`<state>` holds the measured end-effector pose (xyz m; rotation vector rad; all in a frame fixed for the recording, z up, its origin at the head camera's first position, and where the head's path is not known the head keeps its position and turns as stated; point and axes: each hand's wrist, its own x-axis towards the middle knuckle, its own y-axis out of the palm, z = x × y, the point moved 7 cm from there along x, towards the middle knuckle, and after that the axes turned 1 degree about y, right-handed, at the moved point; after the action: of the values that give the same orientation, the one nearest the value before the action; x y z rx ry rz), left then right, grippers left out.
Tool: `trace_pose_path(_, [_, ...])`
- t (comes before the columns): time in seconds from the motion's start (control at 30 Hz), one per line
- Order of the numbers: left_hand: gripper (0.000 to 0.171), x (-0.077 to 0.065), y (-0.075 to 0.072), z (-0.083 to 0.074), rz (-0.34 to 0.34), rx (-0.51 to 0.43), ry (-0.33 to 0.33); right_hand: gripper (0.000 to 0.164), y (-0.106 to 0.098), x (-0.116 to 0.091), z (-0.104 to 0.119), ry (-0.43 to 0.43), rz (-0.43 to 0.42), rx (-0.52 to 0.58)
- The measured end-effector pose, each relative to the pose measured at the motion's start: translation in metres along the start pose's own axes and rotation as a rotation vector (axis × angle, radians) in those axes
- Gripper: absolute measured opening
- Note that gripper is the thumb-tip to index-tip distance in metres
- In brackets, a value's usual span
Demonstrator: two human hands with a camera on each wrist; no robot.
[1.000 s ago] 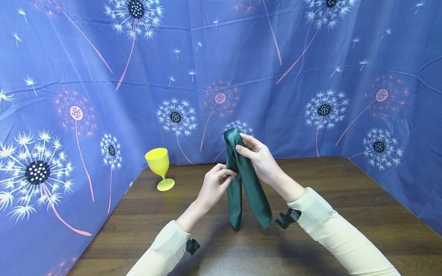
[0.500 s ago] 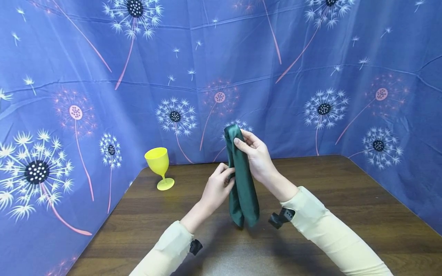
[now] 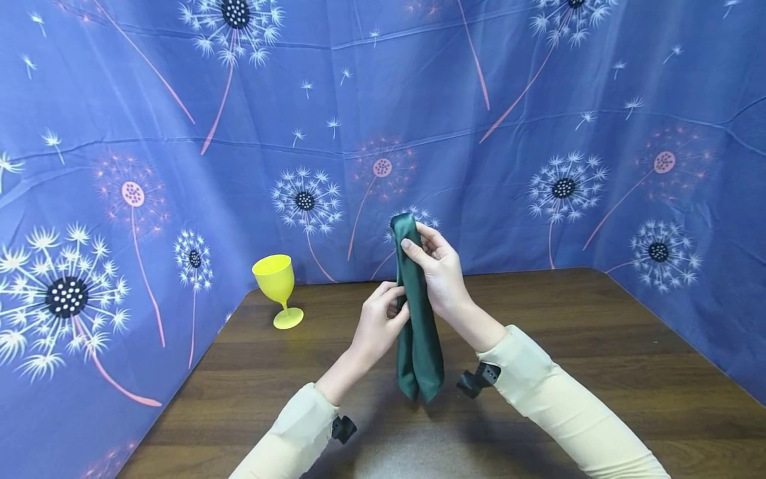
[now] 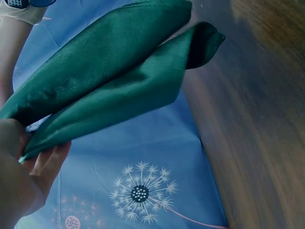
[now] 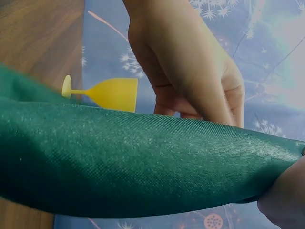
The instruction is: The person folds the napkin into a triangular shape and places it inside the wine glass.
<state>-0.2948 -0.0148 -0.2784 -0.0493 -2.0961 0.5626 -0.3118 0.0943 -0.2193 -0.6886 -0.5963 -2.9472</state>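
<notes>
A dark green satin scarf [image 3: 423,332], narrow and folded over at its top, hangs above the table in the head view. My right hand [image 3: 445,276] pinches it just below the fold, thumb in front. Lower down, my left hand [image 3: 378,320] holds the left-hand edge of the cloth between thumb and fingers. Both tails hang nearly side by side, their pointed ends low and close together. Seen from the left wrist, the two layers of the scarf [image 4: 119,95] spread slightly apart; some fingertips are hidden behind the cloth.
A yellow plastic goblet [image 3: 275,283] stands upright at the table's back left. The brown wooden table [image 3: 568,332] is bordered by a blue cloth backdrop [image 3: 479,199] printed with dandelions. Each wrist carries a small black camera.
The scarf's two tails, spread apart a second ago, have come together. My right hand has shifted slightly left with the cloth; my left hand moved a little right. The goblet stayed put.
</notes>
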Motion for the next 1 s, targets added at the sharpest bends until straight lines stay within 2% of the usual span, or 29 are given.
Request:
trace_pose_path(0.2, [0.029,-0.004,0.004,0.002,0.076,-0.076,-0.034,0.032,-0.003,0.002,-0.004,-0.016,-0.035,0.003])
trace_pose_path(0.33, [0.031,-0.004,0.008,0.001,0.113,-0.098,-0.035,0.03,-0.007,0.004,-0.006,-0.008,-0.054,0.011])
trace_pose_path(0.53, [0.02,-0.003,0.006,-0.003,0.074,-0.125,-0.032,0.03,-0.009,0.007,-0.008,0.028,-0.008,-0.001])
trace_pose_path(0.67, [0.017,-0.003,0.002,-0.002,0.064,-0.085,-0.032,0.026,-0.013,0.01,-0.007,0.033,0.048,-0.028])
trace_pose_path(0.83, [0.016,-0.003,0.001,0.004,0.045,-0.039,-0.008,0.021,-0.015,0.012,-0.002,0.026,0.112,-0.126])
trace_pose_path(1.0, [0.015,-0.004,-0.001,0.006,0.037,-0.022,-0.003,0.028,-0.021,0.013,0.002,0.068,0.131,-0.363])
